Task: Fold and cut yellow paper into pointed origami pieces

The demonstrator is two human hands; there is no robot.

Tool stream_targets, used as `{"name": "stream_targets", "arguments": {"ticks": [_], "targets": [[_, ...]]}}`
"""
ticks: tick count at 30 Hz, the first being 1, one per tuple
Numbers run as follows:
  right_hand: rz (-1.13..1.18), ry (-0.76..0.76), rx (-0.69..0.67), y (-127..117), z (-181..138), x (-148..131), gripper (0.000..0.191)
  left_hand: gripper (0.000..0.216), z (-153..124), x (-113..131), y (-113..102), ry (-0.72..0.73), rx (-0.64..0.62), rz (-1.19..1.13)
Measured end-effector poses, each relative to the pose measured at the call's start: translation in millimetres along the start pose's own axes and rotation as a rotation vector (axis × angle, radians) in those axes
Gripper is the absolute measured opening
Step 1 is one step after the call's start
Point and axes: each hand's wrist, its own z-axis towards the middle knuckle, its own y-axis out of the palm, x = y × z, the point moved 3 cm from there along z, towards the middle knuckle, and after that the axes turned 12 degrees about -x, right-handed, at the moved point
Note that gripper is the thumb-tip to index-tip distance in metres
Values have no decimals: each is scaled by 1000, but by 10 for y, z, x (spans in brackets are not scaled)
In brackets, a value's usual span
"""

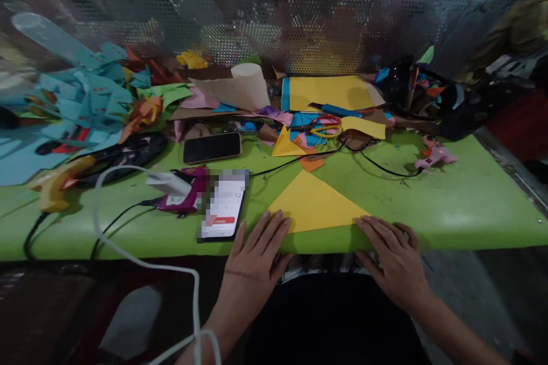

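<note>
A yellow sheet of paper (317, 202), folded to a triangle, lies on the green table (479, 205) near its front edge, its peak pointing away from me. My left hand (259, 248) rests flat with fingers stretched over the paper's left corner. On the right corner lie the fingertips of my right hand (391, 251), fingers extended and thumb below the table edge. Just left of my left hand is a phone with a lit screen (225, 205). Behind the triangle sit a small folded yellow paper piece (286, 144) and an orange scrap (311, 163).
A purple glue gun or similar tool (190, 191), a yellow one (55, 185) and a pink one (436, 154) trail black cords. A dark phone (212, 148), scissors (327, 126), a blue cutter (340, 110) and yellow sheets (329, 91) lie behind. Blue folded paper (92, 97) piles left.
</note>
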Motion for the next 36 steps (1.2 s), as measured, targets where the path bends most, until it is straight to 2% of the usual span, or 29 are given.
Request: {"name": "stream_targets", "arguments": {"ticks": [3, 7, 9, 13, 18, 21, 23, 25, 27, 29, 31, 33, 36], "targets": [[14, 3, 92, 4, -27, 5, 36, 58, -10, 87, -19, -35, 69, -37], [17, -51, 199, 27, -72, -11, 20, 53, 89, 311, 7, 60, 65, -130], [18, -125, 206, 36, -77, -19, 21, 49, 139, 366, 39, 90, 63, -177], [11, -258, 130, 29, -75, -22, 36, 42, 192, 328, 112, 126, 74, -234], [107, -389, 249, -71, -167, -165, 34, 41, 247, 271, 123, 163, 40, -221], [160, -444, 263, -105, -172, -321, 31, 42, 279, 321, 108, 174, 13, -208], [144, -459, 219, -108, -129, -391, 32, 44, 282, 373, 112, 198, 9, -203], [78, -471, 100, -85, -74, -400, 40, 43, 269, 400, 128, 213, 26, -205], [1, -486, -40, -43, -45, -338, 48, 39, 251, 388, 151, 218, 48, -208], [-45, -493, -92, -12, -55, -230, 47, 34, 242, 352, 177, 233, 57, -211], [-52, -489, -45, -4, -84, -128, 47, 31, 249, 316, 191, 259, 60, -219], [-21, -481, 67, -30, -110, -80, 46, 30, 272, 303, 181, 272, 60, -230], [43, -497, 221, -146, -122, -160, 39, 29, 307, 333, 99, 260, 92, -249]]}}
